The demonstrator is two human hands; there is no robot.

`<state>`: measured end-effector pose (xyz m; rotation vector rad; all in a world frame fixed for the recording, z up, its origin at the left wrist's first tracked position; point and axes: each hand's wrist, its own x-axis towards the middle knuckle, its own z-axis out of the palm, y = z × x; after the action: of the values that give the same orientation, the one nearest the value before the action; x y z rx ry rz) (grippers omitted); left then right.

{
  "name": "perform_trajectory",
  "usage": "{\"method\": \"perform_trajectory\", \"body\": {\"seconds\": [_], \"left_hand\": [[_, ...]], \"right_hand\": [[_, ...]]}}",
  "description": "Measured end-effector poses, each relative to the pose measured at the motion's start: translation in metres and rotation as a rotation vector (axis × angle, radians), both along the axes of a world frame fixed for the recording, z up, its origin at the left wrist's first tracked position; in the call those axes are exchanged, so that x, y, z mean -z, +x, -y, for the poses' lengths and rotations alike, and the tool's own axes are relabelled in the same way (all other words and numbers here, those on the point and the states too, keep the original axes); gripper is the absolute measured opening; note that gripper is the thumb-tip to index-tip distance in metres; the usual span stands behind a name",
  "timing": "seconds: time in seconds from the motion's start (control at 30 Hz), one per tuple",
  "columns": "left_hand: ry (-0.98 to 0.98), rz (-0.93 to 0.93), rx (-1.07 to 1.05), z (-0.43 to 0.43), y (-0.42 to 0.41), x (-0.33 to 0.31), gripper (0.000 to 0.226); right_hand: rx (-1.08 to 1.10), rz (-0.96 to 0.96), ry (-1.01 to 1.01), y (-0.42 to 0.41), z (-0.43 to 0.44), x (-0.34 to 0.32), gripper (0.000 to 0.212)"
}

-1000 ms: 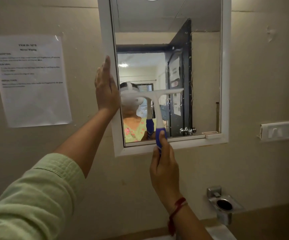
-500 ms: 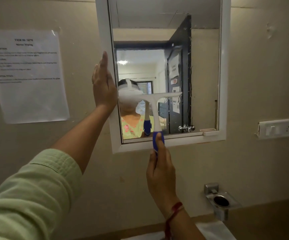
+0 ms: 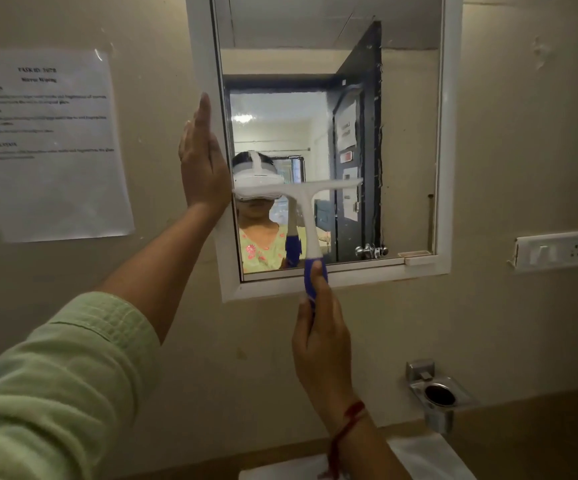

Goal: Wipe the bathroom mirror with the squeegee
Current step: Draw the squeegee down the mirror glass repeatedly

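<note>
White squeegee [image 3: 301, 202] blade barely moved over the last second, sitting on the mirror [image 3: 401, 140] glass toward 6 o'clock, right hand [image 3: 318, 337] clamped on its blue handle, left hand [image 3: 202, 161] flat-open bracing the frame at 9 o'clock — stroke nearly bottomed out.

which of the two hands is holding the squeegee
The right hand, with a red thread at its wrist, holds the white squeegee by its blue grip. The left hand lies flat and empty against the white mirror frame.

White squeegee [image 3: 306, 216], blue grip, blade level against white-framed mirror [image 3: 408, 140], lower half.
</note>
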<state>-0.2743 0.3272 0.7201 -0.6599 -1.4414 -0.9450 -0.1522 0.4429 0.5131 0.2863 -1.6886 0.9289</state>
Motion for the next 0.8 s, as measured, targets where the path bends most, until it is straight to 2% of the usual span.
{"method": "perform_trajectory", "body": {"seconds": [0.1, 0.3, 0.53, 0.8], "left_hand": [[0.004, 0.005, 0.009, 0.001, 0.001, 0.001, 0.044], [0.007, 0.012, 0.021, 0.000, 0.003, 0.000, 0.044], [0.008, 0.007, 0.039, 0.000, 0.001, 0.001, 0.044], [0.013, -0.004, 0.039, 0.001, 0.002, 0.001, 0.045]], "right_hand": [[0.001, -0.016, 0.017, -0.005, -0.008, -0.015, 0.052], [-0.073, 0.082, -0.021, 0.007, -0.005, 0.034, 0.054], [-0.036, -0.003, -0.002, -0.002, -0.012, -0.012, 0.052], [-0.075, 0.070, -0.046, 0.008, 0.000, 0.042, 0.054]]}}
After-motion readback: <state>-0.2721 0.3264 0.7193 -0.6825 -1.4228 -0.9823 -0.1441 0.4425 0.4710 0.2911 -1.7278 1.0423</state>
